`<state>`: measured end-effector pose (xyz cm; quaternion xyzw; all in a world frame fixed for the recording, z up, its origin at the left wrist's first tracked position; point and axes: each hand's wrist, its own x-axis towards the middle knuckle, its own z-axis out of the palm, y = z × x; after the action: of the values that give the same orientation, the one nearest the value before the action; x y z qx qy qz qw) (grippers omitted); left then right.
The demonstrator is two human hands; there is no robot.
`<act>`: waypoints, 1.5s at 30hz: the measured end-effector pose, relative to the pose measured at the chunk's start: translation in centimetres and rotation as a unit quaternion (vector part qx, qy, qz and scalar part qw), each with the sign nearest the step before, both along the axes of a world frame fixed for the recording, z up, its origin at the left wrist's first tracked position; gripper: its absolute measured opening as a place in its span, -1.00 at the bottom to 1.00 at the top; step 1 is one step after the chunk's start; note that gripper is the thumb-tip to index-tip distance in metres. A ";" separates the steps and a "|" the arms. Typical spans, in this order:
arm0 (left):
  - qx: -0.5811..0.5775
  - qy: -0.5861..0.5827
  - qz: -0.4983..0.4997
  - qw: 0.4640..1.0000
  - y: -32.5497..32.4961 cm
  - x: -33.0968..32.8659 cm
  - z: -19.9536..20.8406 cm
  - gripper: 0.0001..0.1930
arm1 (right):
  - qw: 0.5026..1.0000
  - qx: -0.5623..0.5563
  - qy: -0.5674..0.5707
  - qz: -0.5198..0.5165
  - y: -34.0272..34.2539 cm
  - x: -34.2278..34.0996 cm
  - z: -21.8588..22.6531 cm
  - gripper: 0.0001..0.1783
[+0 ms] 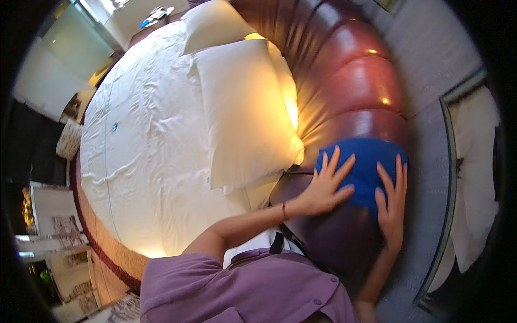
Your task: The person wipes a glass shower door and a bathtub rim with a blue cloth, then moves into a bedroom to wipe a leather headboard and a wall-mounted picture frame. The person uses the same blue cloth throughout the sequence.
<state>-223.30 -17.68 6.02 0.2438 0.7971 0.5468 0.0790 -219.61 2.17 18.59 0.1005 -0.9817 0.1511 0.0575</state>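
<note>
A blue cloth [362,156] lies spread over the top of the dark red, padded leather headboard [350,81]. My left hand [327,188] rests on the cloth's left part, fingers spread, a thin red band round its wrist. On the cloth's right edge lies my right hand [393,199], its fingers stretched out and slightly apart. Both palms face down, and neither hand grips anything. Below the cloth, the headboard's dark purple surface [334,231] shows between my forearms.
Left of the headboard is a round bed with a white sheet [140,140]. White pillows [242,113] lean against the headboard, lit by a warm glow. A framed mirror [449,177] hangs on the grey patterned wall [425,129] close to my right arm.
</note>
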 end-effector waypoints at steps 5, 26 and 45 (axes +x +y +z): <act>-0.081 0.042 -0.014 0.996 -1.1 7.8 3.6 -0.22 | 0.996 0.005 -0.081 -0.041 -0.9 5.7 0.3 -0.38; 0.022 -0.034 -0.082 0.996 -2.1 1.8 0.7 -0.31 | 0.998 0.045 0.044 0.014 -0.5 1.6 -1.3 -0.49; -0.028 0.100 0.103 0.989 -0.3 21.5 3.7 -0.36 | 0.992 0.119 -0.010 0.035 -6.1 15.8 -0.2 -0.42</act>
<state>-201.82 -18.02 9.72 0.2119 0.8369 0.5020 -0.0510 -203.86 -3.89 18.40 0.1394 -0.9891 0.0356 0.0302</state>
